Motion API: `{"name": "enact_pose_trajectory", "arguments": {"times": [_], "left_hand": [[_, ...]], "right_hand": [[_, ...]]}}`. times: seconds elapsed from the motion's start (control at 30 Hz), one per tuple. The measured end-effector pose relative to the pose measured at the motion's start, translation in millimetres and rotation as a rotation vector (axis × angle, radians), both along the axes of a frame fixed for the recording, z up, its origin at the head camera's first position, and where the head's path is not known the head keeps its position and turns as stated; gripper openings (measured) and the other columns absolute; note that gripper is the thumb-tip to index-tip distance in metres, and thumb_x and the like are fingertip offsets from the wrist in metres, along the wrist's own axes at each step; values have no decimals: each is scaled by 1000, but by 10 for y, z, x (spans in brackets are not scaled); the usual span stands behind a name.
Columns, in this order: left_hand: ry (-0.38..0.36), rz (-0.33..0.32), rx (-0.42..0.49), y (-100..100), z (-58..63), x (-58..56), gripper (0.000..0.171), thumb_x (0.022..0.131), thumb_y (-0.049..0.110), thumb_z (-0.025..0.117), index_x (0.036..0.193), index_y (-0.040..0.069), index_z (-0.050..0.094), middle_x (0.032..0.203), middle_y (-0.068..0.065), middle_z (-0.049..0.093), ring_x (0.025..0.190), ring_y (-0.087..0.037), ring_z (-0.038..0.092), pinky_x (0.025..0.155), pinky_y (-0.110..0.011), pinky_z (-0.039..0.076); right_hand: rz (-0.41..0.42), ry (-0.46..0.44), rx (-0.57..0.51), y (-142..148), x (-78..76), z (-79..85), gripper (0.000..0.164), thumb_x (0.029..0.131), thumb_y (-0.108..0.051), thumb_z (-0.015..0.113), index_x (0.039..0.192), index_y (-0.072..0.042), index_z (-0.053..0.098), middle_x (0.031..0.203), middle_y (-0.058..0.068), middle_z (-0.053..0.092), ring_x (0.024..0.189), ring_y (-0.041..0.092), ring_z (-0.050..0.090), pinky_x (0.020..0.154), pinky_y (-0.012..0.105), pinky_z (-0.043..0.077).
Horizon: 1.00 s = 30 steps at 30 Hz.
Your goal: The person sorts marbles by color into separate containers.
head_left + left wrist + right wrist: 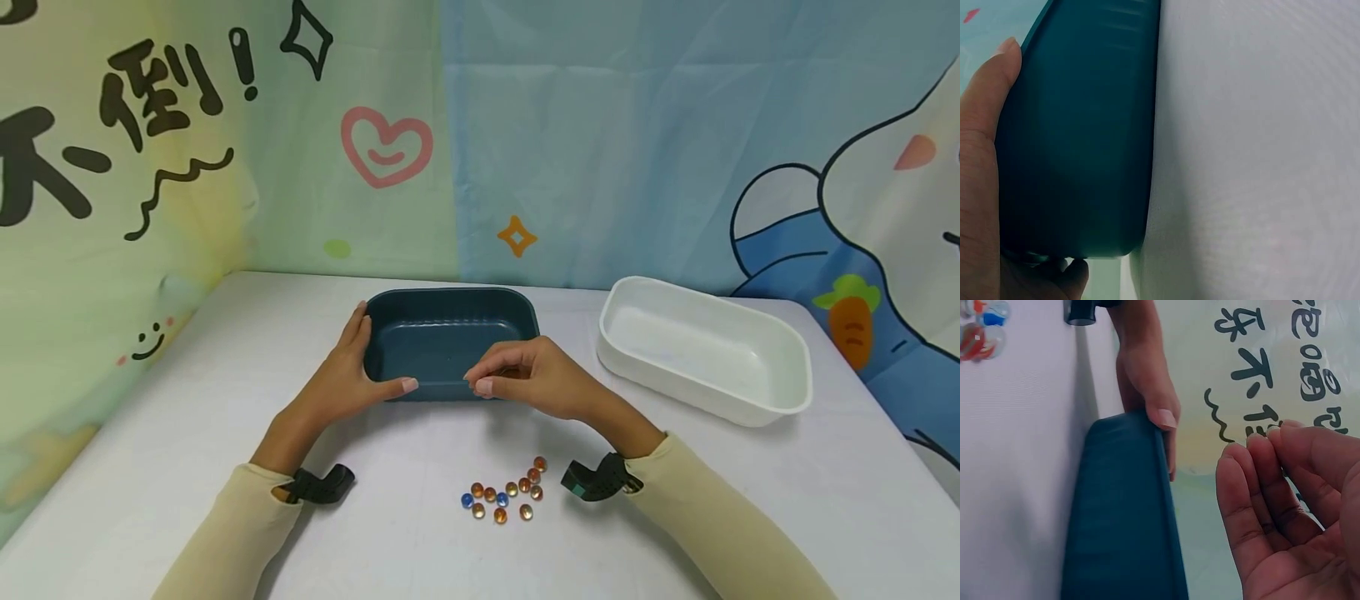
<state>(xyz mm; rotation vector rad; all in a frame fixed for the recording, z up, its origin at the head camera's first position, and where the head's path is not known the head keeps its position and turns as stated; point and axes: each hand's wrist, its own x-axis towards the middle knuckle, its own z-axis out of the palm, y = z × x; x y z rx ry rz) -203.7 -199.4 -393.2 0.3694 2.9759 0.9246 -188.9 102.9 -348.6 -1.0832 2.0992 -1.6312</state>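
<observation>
A dark teal rectangular box (450,340) stands on the table; its visible floor holds nothing. My left hand (351,371) is spread around the box's left end, the thumb along the front rim and the fingers at the back left corner. In the left wrist view, the thumb (991,87) lies against the box's side (1079,137). Above the front rim, my right hand (528,379) pinches thumb and fingertips together around what looks like a small glass marble, almost wholly hidden. In the right wrist view the right hand (1291,506) is beside the box wall (1122,512).
Several loose glass marbles (500,500), orange, amber and blue, lie on the white tabletop (405,517) in front of the box. To the right stands a white rectangular box (697,342), angled. A printed curtain (585,150) hangs behind the table and along its left side.
</observation>
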Motion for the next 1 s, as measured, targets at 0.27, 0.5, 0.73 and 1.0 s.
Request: {"name": "enact_pose_trajectory", "arguments": {"times": [0.27,0.5,0.73,1.0], "left_hand": [[-9,13,-15,-30,17,21,126,73,70,70,154,-2,6,162,-2,-9,146,-32,9,110,-56,23],[-7,-1,4,-6,-4,11,125,73,70,69,154,-2,6,162,-2,-9,147,-31,8,111,-55,23],[-4,-2,11,32,-34,34,125,73,69,70,154,-2,6,162,-6,-7,147,-31,8,110,-56,23],[-11,-4,2,14,2,27,125,74,71,68,154,0,4,162,-1,-10,147,-28,4,112,-55,21]], "right_hand": [[59,14,31,6,125,-123,16,94,-7,65,107,-3,74,103,6,68,95,21,63,78,32,53],[49,0,122,68,232,-244,18,94,-13,67,106,-2,74,104,2,69,97,17,63,85,33,53],[52,-37,179,171,283,-352,18,92,-13,68,106,-4,75,104,1,69,97,16,63,85,32,53],[80,-60,219,193,301,-420,18,91,-12,70,107,-5,75,101,-3,68,94,13,64,85,31,52]]}}
